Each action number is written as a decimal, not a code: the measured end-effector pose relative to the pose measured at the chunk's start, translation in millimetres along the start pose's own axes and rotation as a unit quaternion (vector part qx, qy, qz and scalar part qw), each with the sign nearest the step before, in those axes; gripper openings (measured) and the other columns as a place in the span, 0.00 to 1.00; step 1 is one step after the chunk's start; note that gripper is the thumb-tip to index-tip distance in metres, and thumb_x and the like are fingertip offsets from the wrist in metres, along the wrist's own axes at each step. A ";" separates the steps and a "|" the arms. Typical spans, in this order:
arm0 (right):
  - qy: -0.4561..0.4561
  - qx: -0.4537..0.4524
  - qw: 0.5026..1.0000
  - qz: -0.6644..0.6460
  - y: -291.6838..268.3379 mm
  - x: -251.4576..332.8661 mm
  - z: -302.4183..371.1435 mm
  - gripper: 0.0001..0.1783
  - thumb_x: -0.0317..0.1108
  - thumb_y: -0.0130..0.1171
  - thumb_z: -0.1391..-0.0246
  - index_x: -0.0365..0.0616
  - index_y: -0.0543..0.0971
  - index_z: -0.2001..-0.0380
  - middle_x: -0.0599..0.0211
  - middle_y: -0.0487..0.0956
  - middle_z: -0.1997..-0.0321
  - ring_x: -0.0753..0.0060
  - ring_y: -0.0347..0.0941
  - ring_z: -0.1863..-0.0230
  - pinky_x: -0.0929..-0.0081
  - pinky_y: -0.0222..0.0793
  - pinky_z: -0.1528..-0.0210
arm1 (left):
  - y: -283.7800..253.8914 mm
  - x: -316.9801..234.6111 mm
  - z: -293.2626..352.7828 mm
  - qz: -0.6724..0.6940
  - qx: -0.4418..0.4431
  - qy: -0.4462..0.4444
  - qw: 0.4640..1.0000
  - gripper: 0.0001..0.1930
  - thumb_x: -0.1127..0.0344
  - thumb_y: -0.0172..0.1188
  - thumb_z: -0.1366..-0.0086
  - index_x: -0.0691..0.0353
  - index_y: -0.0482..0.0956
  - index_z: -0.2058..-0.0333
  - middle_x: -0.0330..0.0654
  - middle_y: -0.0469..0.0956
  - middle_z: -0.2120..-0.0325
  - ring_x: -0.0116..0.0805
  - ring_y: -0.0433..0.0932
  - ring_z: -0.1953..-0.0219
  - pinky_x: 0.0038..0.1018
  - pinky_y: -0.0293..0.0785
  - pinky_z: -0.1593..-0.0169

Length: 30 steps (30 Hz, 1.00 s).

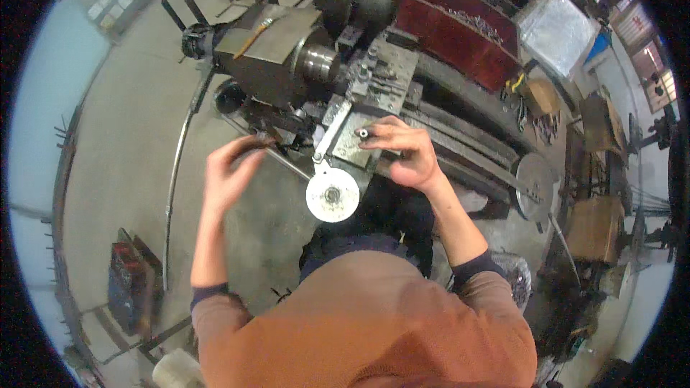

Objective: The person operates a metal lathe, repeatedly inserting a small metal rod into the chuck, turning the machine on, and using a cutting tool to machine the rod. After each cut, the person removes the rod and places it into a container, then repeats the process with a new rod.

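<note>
My right hand (404, 151) pinches a small metal sleeve (364, 134) with a round hole facing up, between thumb and fingers, above the lathe's flat slide plate (352, 145). On the left, my left hand (233, 165) is slightly blurred, its fingers stretched toward the machine and the thumb apart from them. Its fingertips are close to a long metal lever (289, 164); whether they touch it I cannot tell. Between my hands, nearest my body, sits a pale round handwheel disc (333, 205) with a dark hub, linked to a flat metal bar (334, 129).
The lathe headstock (266, 47) with its spindle chuck (320, 63) stands ahead left, a brush (254, 37) on top. Behind the bed is a dark red bin (449, 43) of small metal parts. Cardboard boxes (595, 226) line the right; a red-and-dark container (129, 284) stands left.
</note>
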State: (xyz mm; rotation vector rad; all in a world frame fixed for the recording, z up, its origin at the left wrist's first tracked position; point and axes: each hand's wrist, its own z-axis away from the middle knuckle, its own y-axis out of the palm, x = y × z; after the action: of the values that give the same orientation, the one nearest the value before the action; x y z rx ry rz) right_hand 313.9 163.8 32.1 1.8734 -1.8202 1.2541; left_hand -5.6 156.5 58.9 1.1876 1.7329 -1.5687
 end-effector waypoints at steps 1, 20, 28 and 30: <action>0.001 -0.010 1.000 -0.009 4.2 2.6 12.2 0.29 0.55 0.55 0.59 0.37 0.80 0.67 0.53 0.77 0.59 0.56 0.71 0.59 0.65 0.64 0.54 | 21.0 -32.3 -9.5 0.014 0.061 0.101 0.993 0.14 0.73 0.59 0.49 0.66 0.76 0.61 0.44 0.78 0.64 0.33 0.76 0.60 0.26 0.70 0.55; 0.040 -0.038 0.997 -0.049 -13.2 21.0 59.3 0.32 0.59 0.54 0.56 0.36 0.80 0.67 0.52 0.76 0.57 0.51 0.71 0.54 0.63 0.63 0.51 | 136.6 -58.3 -31.8 0.269 0.238 0.170 0.918 0.11 0.74 0.59 0.48 0.68 0.77 0.64 0.48 0.77 0.61 0.37 0.74 0.56 0.31 0.68 0.50; 0.044 -0.037 0.997 -0.047 -14.2 16.7 59.9 0.34 0.61 0.53 0.57 0.37 0.80 0.67 0.52 0.77 0.59 0.52 0.72 0.55 0.63 0.63 0.50 | 139.3 -59.1 -33.3 0.252 0.222 0.175 0.926 0.11 0.77 0.58 0.49 0.69 0.77 0.65 0.48 0.77 0.61 0.36 0.74 0.56 0.30 0.68 0.51; 0.042 -0.040 0.997 -0.047 -15.0 16.3 58.9 0.33 0.61 0.53 0.57 0.37 0.80 0.67 0.52 0.77 0.59 0.52 0.72 0.56 0.63 0.63 0.50 | 139.8 -59.3 -34.0 0.258 0.218 0.177 0.925 0.10 0.77 0.58 0.49 0.68 0.77 0.65 0.48 0.77 0.61 0.36 0.74 0.56 0.30 0.68 0.51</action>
State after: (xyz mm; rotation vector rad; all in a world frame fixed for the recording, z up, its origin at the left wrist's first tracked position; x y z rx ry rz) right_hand 348.6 114.6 13.8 1.8147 -1.6932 1.1914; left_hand 148.9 166.5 43.3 2.0572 1.1239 -1.4994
